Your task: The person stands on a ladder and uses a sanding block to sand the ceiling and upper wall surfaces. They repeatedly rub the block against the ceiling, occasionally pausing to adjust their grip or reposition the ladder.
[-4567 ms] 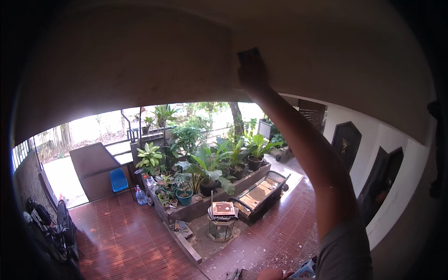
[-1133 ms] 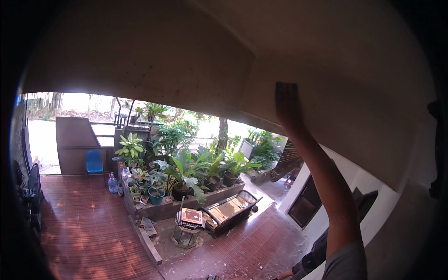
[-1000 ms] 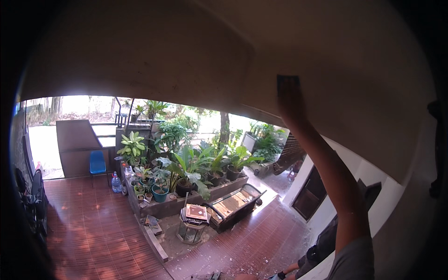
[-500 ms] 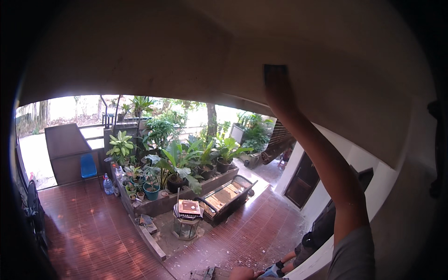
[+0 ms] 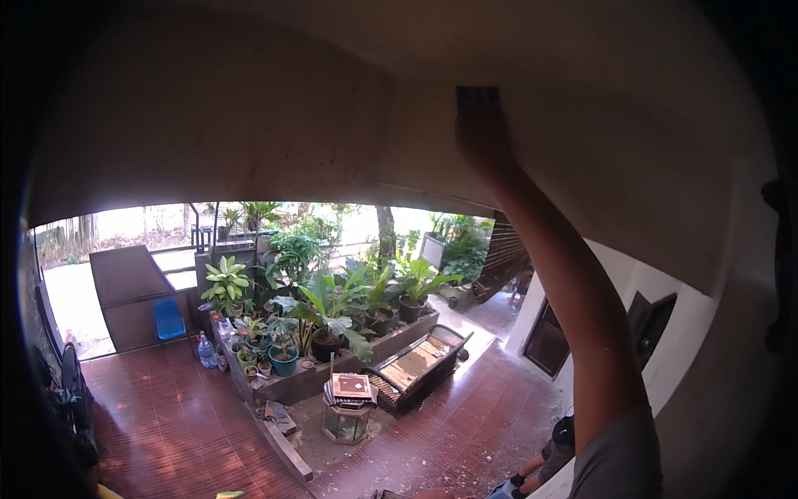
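Note:
My right arm reaches up from the lower right. At its end my right hand point(image 5: 484, 137) presses a dark, bluish square pad point(image 5: 476, 94) flat against the pale painted surface point(image 5: 565, 125) overhead. The fingers lie over the pad in shadow, so its exact kind is hard to make out. Only a sliver of my left hand point(image 5: 434, 494) shows at the lower edge. Its fingers, and anything in them, are out of sight.
Far below is a red tiled floor point(image 5: 174, 416) with white flecks. Another person's leg point(image 5: 532, 476) shows at lower right. A planter point(image 5: 287, 387) holds potted plants point(image 5: 328, 308). Nearby are a bamboo bench point(image 5: 416, 366), a glass-sided stand point(image 5: 345, 424) and a blue chair point(image 5: 169, 319).
My right hand has moved up and slightly left with the pad along the overhead surface. The view has tilted up, so my left hand has sunk almost out of sight.

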Demonstrator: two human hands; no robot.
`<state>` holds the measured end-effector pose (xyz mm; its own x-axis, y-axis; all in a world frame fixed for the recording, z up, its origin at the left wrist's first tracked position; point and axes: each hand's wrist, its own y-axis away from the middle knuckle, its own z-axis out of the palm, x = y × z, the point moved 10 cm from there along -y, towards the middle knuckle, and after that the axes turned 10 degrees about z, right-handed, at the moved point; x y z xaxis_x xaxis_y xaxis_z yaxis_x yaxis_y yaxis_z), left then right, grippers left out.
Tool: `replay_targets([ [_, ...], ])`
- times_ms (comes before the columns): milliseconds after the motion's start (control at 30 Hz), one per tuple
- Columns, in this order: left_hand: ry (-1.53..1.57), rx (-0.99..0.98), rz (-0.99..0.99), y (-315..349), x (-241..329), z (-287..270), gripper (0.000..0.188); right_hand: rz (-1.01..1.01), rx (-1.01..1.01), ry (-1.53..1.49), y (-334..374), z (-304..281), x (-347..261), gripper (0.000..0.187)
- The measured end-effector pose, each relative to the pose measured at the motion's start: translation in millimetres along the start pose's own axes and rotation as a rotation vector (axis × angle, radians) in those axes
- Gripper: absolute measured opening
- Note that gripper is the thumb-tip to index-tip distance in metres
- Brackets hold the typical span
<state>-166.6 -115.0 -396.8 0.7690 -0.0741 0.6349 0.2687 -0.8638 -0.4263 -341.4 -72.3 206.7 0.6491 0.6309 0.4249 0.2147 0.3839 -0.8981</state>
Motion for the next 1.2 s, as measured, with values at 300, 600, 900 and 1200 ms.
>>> replay_targets([
  [300,-0.097,0.037,0.105,2,5,0,0.071,-0.116,0.198,-0.017,24,-24,5,0.035],
  [600,-0.113,-0.159,0.0,1,-6,17,0.071,-0.163,0.098,0.025,86,-61,8,0.03],
  [900,-0.111,-0.107,-0.008,3,-4,9,0.078,-0.098,0.076,0.001,83,-46,22,0.033],
  [1200,-0.113,-0.047,0.044,1,14,-14,0.08,-0.079,0.1,-0.006,32,-37,31,0.038],
])
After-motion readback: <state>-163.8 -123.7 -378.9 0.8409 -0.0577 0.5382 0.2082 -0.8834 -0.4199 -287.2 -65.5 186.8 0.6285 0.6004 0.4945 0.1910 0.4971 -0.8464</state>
